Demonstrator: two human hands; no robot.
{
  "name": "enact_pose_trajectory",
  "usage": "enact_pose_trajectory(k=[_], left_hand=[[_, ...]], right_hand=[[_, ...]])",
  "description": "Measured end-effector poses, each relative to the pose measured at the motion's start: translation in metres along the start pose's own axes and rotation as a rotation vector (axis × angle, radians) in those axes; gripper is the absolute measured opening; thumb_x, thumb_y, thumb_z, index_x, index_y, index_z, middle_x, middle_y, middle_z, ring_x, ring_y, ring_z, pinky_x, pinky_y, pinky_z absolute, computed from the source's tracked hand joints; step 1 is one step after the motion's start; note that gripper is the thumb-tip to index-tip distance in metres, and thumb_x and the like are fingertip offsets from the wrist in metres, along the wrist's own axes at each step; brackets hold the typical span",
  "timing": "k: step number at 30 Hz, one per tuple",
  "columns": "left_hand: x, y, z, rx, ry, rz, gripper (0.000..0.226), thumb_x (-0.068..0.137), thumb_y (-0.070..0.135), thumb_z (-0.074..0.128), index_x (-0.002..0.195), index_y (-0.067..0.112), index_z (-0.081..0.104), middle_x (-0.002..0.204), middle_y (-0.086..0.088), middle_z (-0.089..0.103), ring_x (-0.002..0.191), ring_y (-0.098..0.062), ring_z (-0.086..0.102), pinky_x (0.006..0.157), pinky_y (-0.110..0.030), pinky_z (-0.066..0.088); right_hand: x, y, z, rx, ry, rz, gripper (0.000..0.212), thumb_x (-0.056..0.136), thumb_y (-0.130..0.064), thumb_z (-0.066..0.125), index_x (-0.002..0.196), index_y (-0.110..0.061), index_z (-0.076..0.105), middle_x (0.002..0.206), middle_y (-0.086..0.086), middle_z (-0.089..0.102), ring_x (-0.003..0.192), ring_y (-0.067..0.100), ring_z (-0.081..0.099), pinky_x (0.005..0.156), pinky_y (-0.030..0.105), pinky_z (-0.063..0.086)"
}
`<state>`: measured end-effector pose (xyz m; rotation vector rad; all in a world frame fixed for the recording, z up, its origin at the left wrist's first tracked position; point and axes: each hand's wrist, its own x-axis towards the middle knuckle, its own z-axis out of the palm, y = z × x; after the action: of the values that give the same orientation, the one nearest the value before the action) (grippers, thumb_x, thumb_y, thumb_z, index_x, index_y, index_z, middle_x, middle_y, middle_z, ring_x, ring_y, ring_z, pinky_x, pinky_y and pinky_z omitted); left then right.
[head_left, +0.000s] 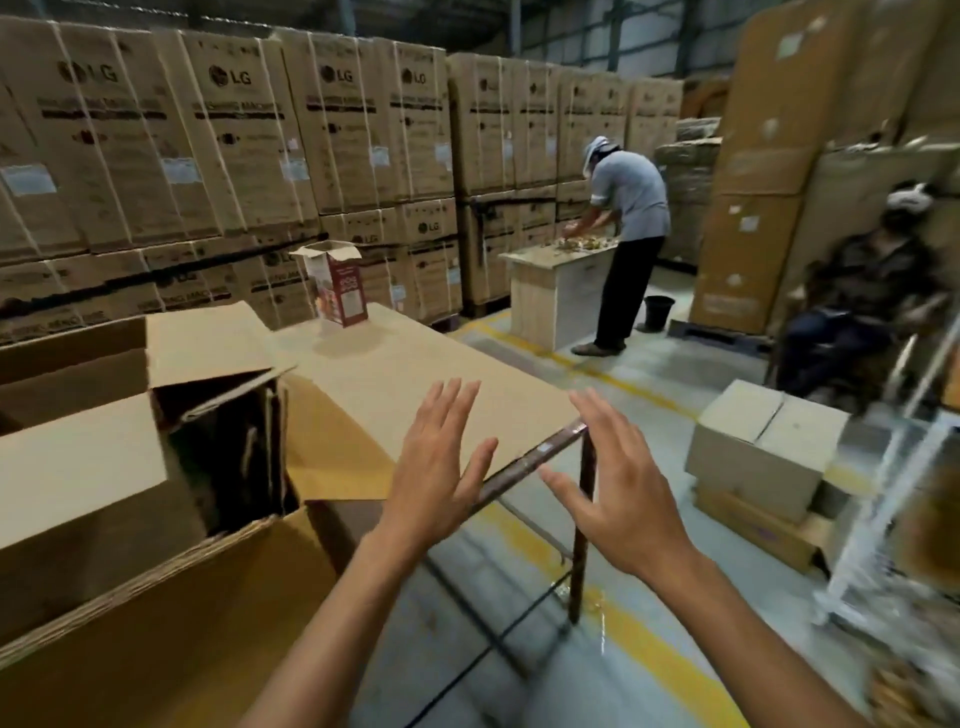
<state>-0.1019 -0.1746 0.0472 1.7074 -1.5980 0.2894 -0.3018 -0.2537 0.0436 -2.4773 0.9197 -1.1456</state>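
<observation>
Over table edge (551, 446), left grip (436, 467), right grip (623, 499) (both splayed)

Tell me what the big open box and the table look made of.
Big open box: matte brown corrugated cardboard, fluting shows along its cut edge. Table: dark frame with glossy glints, probably painted metal; top matte tan board, maybe cardboard.

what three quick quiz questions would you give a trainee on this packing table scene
1. Where does the small red carton stand? A on the floor; B at the far end of the table; C on a chair.
2. True or false: the left hand and the right hand hold that carton.
3. Fill in: the top flaps of the large carton at left are ___.
Key: 1 B; 2 false; 3 open.
</observation>
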Motion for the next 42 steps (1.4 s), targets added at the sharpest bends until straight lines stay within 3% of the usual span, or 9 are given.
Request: enact_pose_trajectory(k=[4, 13, 19, 24, 27, 30, 37, 42], left_hand=[[0.030, 0.053, 0.090, -0.176, 0.029, -0.014, 0.058, 0.098, 0.028, 0.053, 0.149, 0.006, 0.040, 0.154, -0.013, 0.042, 0.147, -0.031, 0.031, 0.120, -0.048, 0.026], [0.071, 0.108, 0.248, -0.338, -0.030, -0.016, 0.053, 0.097, 0.026, 0.055, 0.145, 0.006, 0.046, 0.149, -0.008, 0.048, 0.143, -0.026, 0.039, 0.114, -0.055, 0.033], [0.104, 0.084, 0.334, -0.325, -0.195, -0.048, 0.054, 0.096, 0.024, 0.057, 0.143, 0.000, 0.047, 0.147, -0.016, 0.049, 0.141, -0.036, 0.040, 0.114, -0.053, 0.033], [0.159, 0.037, 0.409, -0.339, -0.205, -0.083, 0.053, 0.096, 0.024, 0.059, 0.143, 0.003, 0.048, 0.145, -0.013, 0.051, 0.140, -0.033, 0.041, 0.113, -0.052, 0.033], [0.197, 0.009, 0.445, -0.354, -0.195, -0.140, 0.051, 0.094, 0.022, 0.060, 0.140, 0.001, 0.051, 0.141, -0.015, 0.054, 0.135, -0.036, 0.046, 0.110, -0.056, 0.036], [0.239, -0.017, 0.473, -0.385, -0.180, -0.199, 0.050, 0.094, 0.022, 0.060, 0.139, 0.002, 0.052, 0.139, -0.015, 0.054, 0.133, -0.036, 0.046, 0.108, -0.058, 0.039], [0.338, -0.070, 0.542, -0.304, -0.202, -0.268, 0.049, 0.095, 0.024, 0.061, 0.139, 0.003, 0.053, 0.141, -0.013, 0.055, 0.137, -0.035, 0.044, 0.115, -0.044, 0.032], [0.397, -0.113, 0.605, -0.247, -0.183, -0.334, 0.048, 0.096, 0.025, 0.060, 0.140, 0.006, 0.052, 0.141, -0.009, 0.054, 0.137, -0.030, 0.044, 0.114, -0.024, 0.025]], right_hand=[[-0.021, 0.088, -0.040, -0.043, 0.016, 0.102, 0.077, 0.090, -0.063, 0.048, 0.155, -0.025, 0.032, 0.161, -0.003, 0.030, 0.146, 0.015, 0.028, 0.111, 0.027, 0.025], [-0.041, 0.246, -0.070, 0.000, 0.018, 0.367, 0.071, 0.092, -0.058, 0.053, 0.154, -0.030, 0.032, 0.159, -0.006, 0.031, 0.147, 0.013, 0.028, 0.115, 0.034, 0.032], [-0.019, 0.337, -0.034, 0.037, -0.011, 0.499, 0.068, 0.095, -0.050, 0.059, 0.154, -0.025, 0.034, 0.159, -0.003, 0.033, 0.148, 0.013, 0.027, 0.116, 0.039, 0.033], [0.038, 0.418, 0.014, 0.157, 0.029, 0.605, 0.064, 0.094, -0.047, 0.061, 0.150, -0.026, 0.039, 0.153, -0.004, 0.039, 0.139, 0.017, 0.041, 0.106, 0.051, 0.045], [0.075, 0.457, 0.042, 0.216, 0.083, 0.700, 0.060, 0.094, -0.042, 0.064, 0.147, -0.026, 0.042, 0.148, -0.004, 0.045, 0.133, 0.015, 0.045, 0.102, 0.051, 0.048], [0.114, 0.489, 0.064, 0.251, 0.085, 0.738, 0.062, 0.089, -0.050, 0.061, 0.146, -0.033, 0.043, 0.145, -0.010, 0.047, 0.123, 0.005, 0.048, 0.097, 0.044, 0.052], [0.226, 0.573, 0.106, 0.222, 0.024, 0.663, 0.059, 0.092, -0.034, 0.068, 0.145, -0.019, 0.046, 0.144, 0.003, 0.050, 0.132, 0.021, 0.048, 0.101, 0.053, 0.048], [0.309, 0.651, 0.143, 0.254, -0.021, 0.604, 0.061, 0.089, -0.044, 0.062, 0.144, -0.021, 0.048, 0.144, -0.001, 0.049, 0.132, 0.018, 0.048, 0.102, 0.051, 0.047]])
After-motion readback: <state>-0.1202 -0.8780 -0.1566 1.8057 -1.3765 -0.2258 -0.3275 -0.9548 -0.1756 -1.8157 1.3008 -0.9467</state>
